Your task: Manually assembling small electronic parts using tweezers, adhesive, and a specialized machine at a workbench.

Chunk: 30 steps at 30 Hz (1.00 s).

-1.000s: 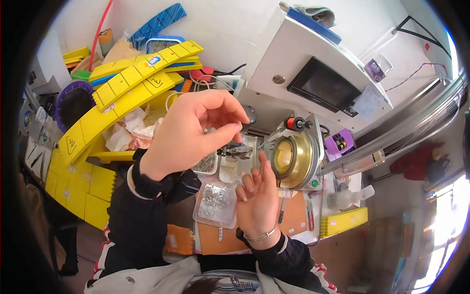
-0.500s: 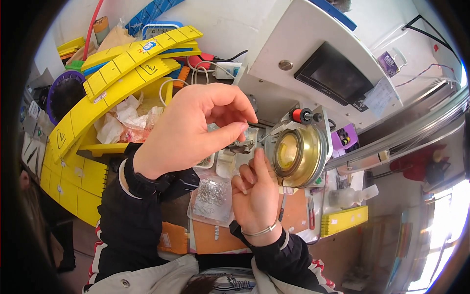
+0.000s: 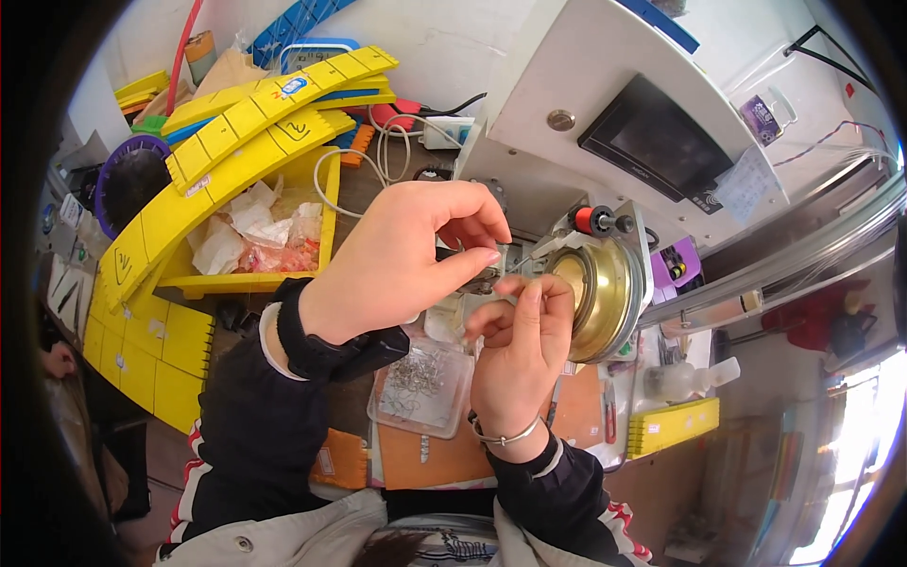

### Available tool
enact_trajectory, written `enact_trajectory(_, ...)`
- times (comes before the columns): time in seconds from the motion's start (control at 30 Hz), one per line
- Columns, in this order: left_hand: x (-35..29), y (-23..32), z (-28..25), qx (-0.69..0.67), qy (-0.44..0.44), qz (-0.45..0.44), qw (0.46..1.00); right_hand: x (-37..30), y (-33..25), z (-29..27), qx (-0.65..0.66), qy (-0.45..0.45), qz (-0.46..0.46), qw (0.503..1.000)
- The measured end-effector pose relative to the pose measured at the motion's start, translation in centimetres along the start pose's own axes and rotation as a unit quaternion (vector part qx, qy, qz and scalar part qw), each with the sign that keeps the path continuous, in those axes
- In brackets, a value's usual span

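My left hand (image 3: 406,253) is above the middle of the bench, with thumb and fingers curled toward each other beside a small dark metal part (image 3: 484,281) of the machine. What they pinch, if anything, is too small to see. My right hand (image 3: 521,352) is close below it, its fingers bent inward and their tips by the same metal part. Any thin item between these fingers cannot be made out. Just right of my right hand is a brass-coloured drum (image 3: 597,298). A red thread spool (image 3: 593,222) sits above the drum.
A clear box (image 3: 444,416) of small wire hooks lies below my hands. At left, long yellow notched strips (image 3: 274,128) rest over a yellow bin (image 3: 250,281) holding crumpled tissue. The white machine housing (image 3: 539,113) with a dark screen (image 3: 652,137) rises at the back right.
My right hand has moved up toward my left hand, and its raised index finger is now bent. My left hand keeps its curled shape. The view has shifted slightly.
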<state>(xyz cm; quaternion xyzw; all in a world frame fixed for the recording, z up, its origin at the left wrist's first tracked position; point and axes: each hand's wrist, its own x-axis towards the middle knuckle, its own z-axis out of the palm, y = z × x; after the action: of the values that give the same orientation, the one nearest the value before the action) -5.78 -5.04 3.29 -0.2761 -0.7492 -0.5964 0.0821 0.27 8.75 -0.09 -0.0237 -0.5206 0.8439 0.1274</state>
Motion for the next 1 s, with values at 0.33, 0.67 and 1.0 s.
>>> enact_trajectory(0.33, 0.1, -0.4, 1.3, 0.010, 0.007, 0.000, 1.000, -3.6, -0.1, -4.7, 0.040, -0.106, 0.105, 0.988)
enact_trajectory(0.67, 0.1, -0.1, 1.0, 0.078, -0.017, 0.016, 0.997, -2.6, -0.2, -4.0, -0.018, -0.091, 0.110, 0.990)
enact_trajectory(1.0, -0.4, 0.2, 2.3, 0.218, 0.022, 0.176, 0.960, 0.3, 1.1, -2.1, -0.102, -0.054, 0.047, 0.992)
